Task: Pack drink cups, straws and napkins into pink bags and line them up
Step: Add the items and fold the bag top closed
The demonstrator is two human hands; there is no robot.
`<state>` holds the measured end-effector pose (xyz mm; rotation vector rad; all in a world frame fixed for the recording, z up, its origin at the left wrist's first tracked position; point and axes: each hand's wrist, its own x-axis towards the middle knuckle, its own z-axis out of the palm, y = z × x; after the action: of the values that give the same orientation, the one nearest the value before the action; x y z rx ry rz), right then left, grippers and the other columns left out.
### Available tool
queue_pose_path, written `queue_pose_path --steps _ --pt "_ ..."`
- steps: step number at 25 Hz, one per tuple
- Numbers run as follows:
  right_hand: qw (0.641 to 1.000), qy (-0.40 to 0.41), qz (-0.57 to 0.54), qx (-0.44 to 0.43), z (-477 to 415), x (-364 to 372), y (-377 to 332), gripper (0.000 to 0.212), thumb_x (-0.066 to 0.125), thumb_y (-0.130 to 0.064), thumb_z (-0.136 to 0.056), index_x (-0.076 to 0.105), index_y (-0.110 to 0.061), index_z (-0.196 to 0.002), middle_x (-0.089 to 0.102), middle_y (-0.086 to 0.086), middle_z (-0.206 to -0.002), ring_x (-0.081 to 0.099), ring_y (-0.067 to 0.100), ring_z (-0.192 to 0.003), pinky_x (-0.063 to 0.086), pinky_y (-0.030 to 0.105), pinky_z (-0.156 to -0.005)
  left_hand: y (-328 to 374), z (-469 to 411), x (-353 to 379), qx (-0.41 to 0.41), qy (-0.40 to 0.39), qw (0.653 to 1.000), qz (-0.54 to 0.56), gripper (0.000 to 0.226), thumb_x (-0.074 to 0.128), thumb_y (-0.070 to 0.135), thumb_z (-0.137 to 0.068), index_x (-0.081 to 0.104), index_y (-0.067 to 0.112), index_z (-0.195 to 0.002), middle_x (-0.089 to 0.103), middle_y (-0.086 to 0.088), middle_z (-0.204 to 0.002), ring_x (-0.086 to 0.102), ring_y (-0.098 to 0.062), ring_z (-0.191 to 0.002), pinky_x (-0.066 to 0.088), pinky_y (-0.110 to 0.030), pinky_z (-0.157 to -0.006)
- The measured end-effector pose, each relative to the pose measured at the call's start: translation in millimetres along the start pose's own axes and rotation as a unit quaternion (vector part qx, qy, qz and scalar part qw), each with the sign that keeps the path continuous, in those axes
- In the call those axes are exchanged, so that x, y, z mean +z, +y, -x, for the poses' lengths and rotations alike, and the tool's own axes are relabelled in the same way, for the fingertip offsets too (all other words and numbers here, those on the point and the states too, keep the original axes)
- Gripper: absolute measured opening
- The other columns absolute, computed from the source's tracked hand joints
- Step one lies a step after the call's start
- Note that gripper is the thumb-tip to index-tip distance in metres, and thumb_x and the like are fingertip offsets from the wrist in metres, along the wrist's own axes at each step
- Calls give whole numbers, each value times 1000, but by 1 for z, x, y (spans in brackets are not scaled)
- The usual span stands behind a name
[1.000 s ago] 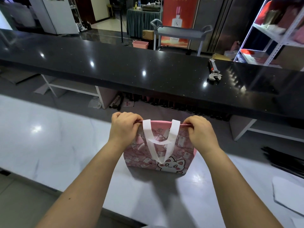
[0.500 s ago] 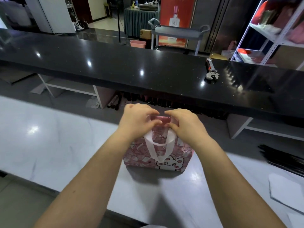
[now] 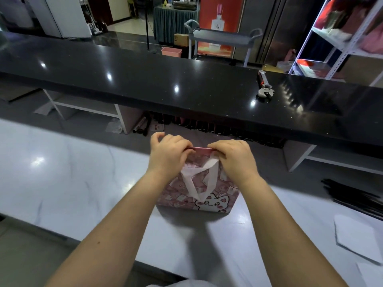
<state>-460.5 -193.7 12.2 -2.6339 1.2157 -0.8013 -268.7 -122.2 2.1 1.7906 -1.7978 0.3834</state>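
The pink fabric bag with the cat print and white strap handles [image 3: 199,195] stands upright on the white marble desk [image 3: 62,172], at the centre of the frame. The left hand [image 3: 167,156] and the right hand [image 3: 234,160] each pinch its top rim. They sit close together, with a short strip of pink edge showing between them. To me it looks like the mouth is being worked shut or open; I cannot tell which, nor what is inside. Done well, both pinches should sit level and pull evenly, with the base flat on the desk so the bag does not tip.
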Motion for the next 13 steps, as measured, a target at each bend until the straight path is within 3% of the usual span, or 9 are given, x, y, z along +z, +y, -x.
queue_pose_path --steps 2,7,10,12,13 --pt "999 7 -36 35 7 -8 10 24 64 -12 -88 71 -18 -111 72 -3 -107 62 21 -103 43 42 -93 -17 7 -8 -30 1 999 17 7 69 32 -86 69 29 -93 68 13 -91 61 -13 -90 26 -38 -95" --pt "998 43 -17 52 7 -1 2 17 60 0 -83 73 -11 -86 72 1 -85 64 26 -85 44 43 -86 -9 3 -1 -98 -14 994 35 15 63 10 -84 67 24 -84 67 10 -83 60 -17 -86 23 -33 -87" --pt "996 57 -45 55 12 -5 12 20 62 -2 -85 75 -12 -97 74 1 -94 64 23 -92 46 41 -90 -22 11 -2 -85 0 993 76 8 69 32 -84 69 28 -91 67 15 -87 60 -10 -88 26 -35 -93" --pt "992 67 -72 80 19 -8 24 25 61 -3 -87 73 -14 -107 72 -1 -104 61 18 -101 44 29 -94 -39 24 -8 -79 -25 985 154 33 69 46 -82 68 25 -108 66 16 -98 58 -7 -93 33 -38 -98" --pt "990 70 -76 99 23 -9 28 27 59 -3 -88 71 -14 -109 71 -1 -107 60 17 -102 42 24 -92 -46 29 -11 -86 -19 978 187 35 70 42 -83 68 22 -112 66 13 -101 59 -9 -94 40 -39 -96"
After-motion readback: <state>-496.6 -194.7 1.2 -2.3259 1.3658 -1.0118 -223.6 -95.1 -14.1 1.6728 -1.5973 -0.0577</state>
